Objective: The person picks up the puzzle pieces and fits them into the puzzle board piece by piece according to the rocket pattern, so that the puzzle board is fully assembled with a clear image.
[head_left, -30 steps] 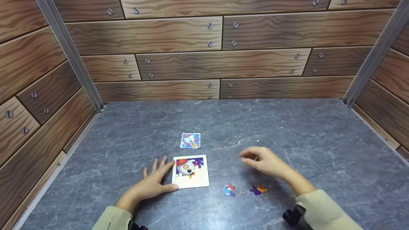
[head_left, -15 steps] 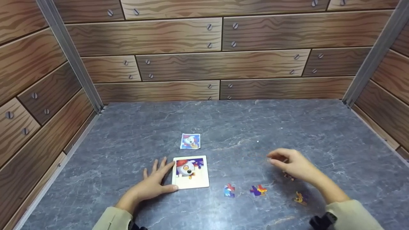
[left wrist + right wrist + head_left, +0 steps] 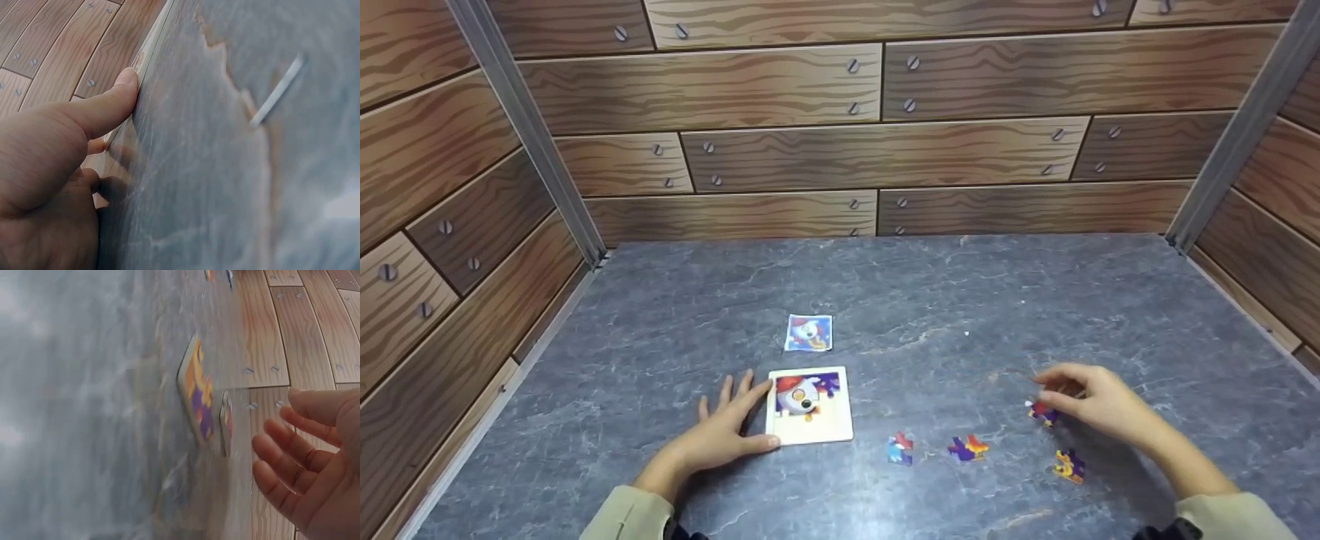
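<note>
My left hand (image 3: 724, 426) lies spread at the left edge of a square puzzle board (image 3: 819, 429), its thumb and index finger touching the frame. Joined pieces showing a white animal head with a red top (image 3: 797, 394) fill the board's upper part; its lower part is bare. At the right, my right hand (image 3: 1099, 397) hovers with loosely bent fingers over a red and purple puzzle piece (image 3: 1039, 412). Nothing is between those fingers in the right wrist view. A yellow and purple puzzle piece (image 3: 1069, 466), also seen as a tilted piece (image 3: 198, 391), lies just nearer.
Two more pieces, a light blue and red one (image 3: 900, 448) and a purple and orange one (image 3: 968, 448), lie between board and right hand. Behind the board is a small picture card (image 3: 809, 333). Wood-patterned walls (image 3: 780, 82) enclose the grey marbled table (image 3: 915, 300).
My right hand has moved right, away from the board, to the red and purple piece, uncovering the two rightmost pieces. The left hand keeps its place on the board.
</note>
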A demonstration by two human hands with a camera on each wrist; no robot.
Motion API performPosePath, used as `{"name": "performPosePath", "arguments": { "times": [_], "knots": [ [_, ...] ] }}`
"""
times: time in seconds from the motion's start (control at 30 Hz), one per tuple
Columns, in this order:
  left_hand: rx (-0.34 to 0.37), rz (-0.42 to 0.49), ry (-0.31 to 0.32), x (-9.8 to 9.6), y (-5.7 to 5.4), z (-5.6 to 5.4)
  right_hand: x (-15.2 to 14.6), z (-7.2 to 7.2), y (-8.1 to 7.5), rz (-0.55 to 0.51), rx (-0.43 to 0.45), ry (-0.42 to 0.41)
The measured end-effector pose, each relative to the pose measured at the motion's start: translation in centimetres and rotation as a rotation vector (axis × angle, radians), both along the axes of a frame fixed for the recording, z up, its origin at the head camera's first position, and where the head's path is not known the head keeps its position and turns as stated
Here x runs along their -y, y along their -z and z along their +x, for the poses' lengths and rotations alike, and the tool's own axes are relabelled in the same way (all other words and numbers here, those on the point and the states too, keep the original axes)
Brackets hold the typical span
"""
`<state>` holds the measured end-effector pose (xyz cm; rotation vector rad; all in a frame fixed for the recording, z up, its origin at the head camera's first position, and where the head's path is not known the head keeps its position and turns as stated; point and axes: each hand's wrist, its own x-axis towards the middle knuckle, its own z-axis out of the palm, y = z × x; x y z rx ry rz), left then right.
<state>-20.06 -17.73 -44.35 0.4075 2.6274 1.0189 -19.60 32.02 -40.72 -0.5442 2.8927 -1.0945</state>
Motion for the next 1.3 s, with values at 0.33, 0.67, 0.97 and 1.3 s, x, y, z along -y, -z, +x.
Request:
{"name": "performPosePath", "arguments": {
  "times": [0.33, 0.67, 0.97, 1.3],
  "knots": [
    [-0.007, -0.002, -0.004, -0.1, 0.0, 0.1, -0.6, 0.5, 1.1, 0.101, 0.03, 0.073],
    [-0.004, -0.011, -0.007, 0.0, 0.0, 0.0, -0.4, 0.5, 1.3, 0.155, 0.07, 0.029],
    [-0.012, 0.011, 0.004, 0.0, -0.1, 0.1, -0.3, 0.2, 1.6, 0.113, 0.075, 0.037],
    [0.004, 0.012, 0.0, 0.0, 0.0, 0.0, -0.4, 0.2, 1.8, 0.138, 0.057, 0.075]
  ]
}}
